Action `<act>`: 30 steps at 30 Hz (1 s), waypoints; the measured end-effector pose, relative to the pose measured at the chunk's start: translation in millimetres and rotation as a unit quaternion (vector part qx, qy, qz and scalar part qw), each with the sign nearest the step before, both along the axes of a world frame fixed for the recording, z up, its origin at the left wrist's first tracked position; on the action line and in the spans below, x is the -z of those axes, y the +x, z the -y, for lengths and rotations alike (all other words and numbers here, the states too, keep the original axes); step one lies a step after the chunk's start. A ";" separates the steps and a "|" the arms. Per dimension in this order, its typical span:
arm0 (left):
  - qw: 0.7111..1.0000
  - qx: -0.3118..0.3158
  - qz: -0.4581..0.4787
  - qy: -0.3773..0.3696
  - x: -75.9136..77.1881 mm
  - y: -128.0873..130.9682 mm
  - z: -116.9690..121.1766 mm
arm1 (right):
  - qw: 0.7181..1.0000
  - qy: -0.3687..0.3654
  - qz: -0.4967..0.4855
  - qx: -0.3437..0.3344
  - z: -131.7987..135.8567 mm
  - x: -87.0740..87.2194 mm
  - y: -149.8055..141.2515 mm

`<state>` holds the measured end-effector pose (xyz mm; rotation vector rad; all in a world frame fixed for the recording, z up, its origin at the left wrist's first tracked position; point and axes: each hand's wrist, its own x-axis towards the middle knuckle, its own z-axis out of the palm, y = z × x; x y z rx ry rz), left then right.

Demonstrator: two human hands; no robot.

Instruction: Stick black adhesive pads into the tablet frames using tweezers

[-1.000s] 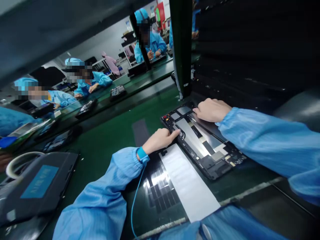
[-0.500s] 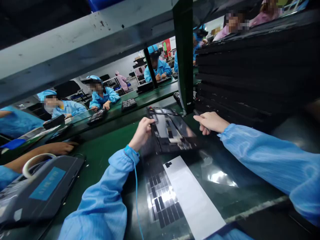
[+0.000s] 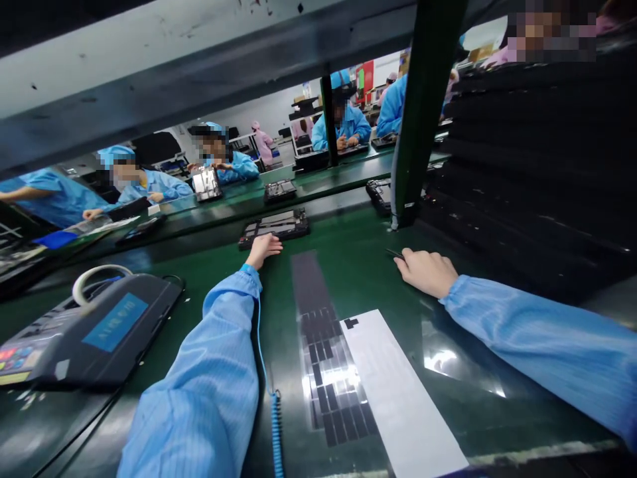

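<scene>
The left hand (image 3: pixel 263 251) lies open, palm down, its fingertips just short of a dark tablet frame (image 3: pixel 273 226) set flat on the green desk (image 3: pixel 199 318), within easy reach. The right hand (image 3: pixel 425 272) curls loosely beside a slim dark tool (image 3: pixel 395 253); whether it grips it is unclear. A coiled blue grounding cord (image 3: pixel 275 425) trails from the left wrist, presumably against static, and a white paper strip (image 3: pixel 398 392) lies between the arms.

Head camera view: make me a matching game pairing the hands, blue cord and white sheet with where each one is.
Things:
1 left hand
2 right hand
3 coiled blue cord
4 white sheet

Places:
A beside dark strips
B running from the left wrist
C at a thin dark tool
D just below a black tablet frame

Pairs: 1-D, 2-C, 3-B, 4-A
</scene>
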<state>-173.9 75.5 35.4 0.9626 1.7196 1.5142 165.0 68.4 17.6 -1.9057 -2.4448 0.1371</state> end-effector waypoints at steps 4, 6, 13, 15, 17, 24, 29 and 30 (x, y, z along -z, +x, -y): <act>0.984 0.120 -0.126 0.027 -10.6 31.2 19.5 | 0.999 -0.015 0.014 -0.041 -23.0 -13.4 -7.4; 0.959 0.208 -0.187 0.052 -13.4 56.8 44.0 | 0.997 -0.017 0.008 -0.076 -35.4 -20.8 -18.0; 0.714 0.462 -0.520 0.078 11.3 98.2 128.7 | 0.990 0.027 -0.011 -0.141 -41.2 -8.5 -65.9; 0.688 0.476 -0.544 0.066 15.6 100.5 131.3 | 0.987 0.035 -0.011 -0.153 -39.4 -1.4 -68.7; 0.689 0.472 -0.546 0.064 16.4 102.1 129.1 | 0.985 0.040 -0.012 -0.165 -39.8 2.1 -67.0; 0.695 0.468 -0.542 0.069 15.9 102.9 127.6 | 0.982 0.030 -0.053 -0.178 -44.4 3.5 -62.5; 0.698 0.467 -0.538 0.073 16.7 102.3 127.6 | 0.980 0.001 -0.122 -0.158 -47.4 8.5 -60.8; 0.698 0.468 -0.537 0.070 16.5 102.4 127.5 | 0.978 -0.008 -0.139 -0.156 -49.8 9.1 -60.9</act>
